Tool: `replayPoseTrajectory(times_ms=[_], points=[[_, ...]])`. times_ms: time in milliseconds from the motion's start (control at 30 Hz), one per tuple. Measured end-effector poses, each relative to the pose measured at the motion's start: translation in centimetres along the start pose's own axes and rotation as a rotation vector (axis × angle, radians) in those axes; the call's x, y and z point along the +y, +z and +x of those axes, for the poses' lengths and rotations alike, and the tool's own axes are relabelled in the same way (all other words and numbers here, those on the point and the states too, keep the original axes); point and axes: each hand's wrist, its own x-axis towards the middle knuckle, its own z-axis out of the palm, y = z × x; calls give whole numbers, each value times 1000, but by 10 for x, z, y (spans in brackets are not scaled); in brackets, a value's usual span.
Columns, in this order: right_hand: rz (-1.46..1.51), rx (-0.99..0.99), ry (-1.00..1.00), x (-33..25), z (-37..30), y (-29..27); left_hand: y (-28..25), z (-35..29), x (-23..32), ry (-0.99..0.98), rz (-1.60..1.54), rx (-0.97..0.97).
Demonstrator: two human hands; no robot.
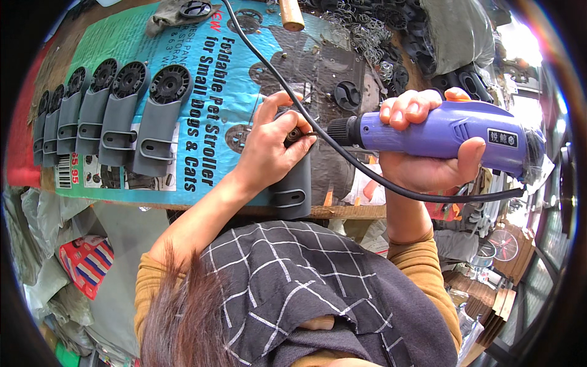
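In the middle of the frame the left hand [269, 150] is curled down on a grey plastic part [292, 186] that lies at the near edge of the workbench [342, 211]. Its fingers are bent and closed together over the top end of this part, and the thumb points toward the right. The left forearm comes up from the lower centre, bare from the mustard sleeve, and leans to the upper right.

On the right side of the frame the right hand [428, 144] is clamped around a purple electric screwdriver [446, 131]. The fingers wrap over the top of the body and the thumb presses from the right side. The tool lies almost level, with its black nose pointing left, and the tip meets the grey part just under the left fingers. The right forearm rises nearly straight from the lower edge. A black cord [342, 153] runs from the top of the frame across the bench, passes between the two hands and bends under the tool to the right.

At the upper left a row of grey plastic parts [110, 110] with black round caps lies side by side on a blue-green printed cardboard sheet [208, 73]. More black round pieces [397, 24] are heaped at the top centre.
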Motion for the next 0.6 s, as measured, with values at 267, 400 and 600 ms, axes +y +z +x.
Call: replayPoseTrajectory(times_ms=[267, 400, 600], points=[[-70, -62, 4, -6, 0, 1, 1, -1, -3, 9, 1, 13], [-148, -108, -22, -4, -3, 10, 0, 0, -2, 9, -25, 8], [-232, -152, -25, -3, -14, 24, 2, 0, 0, -22, -70, 54]])
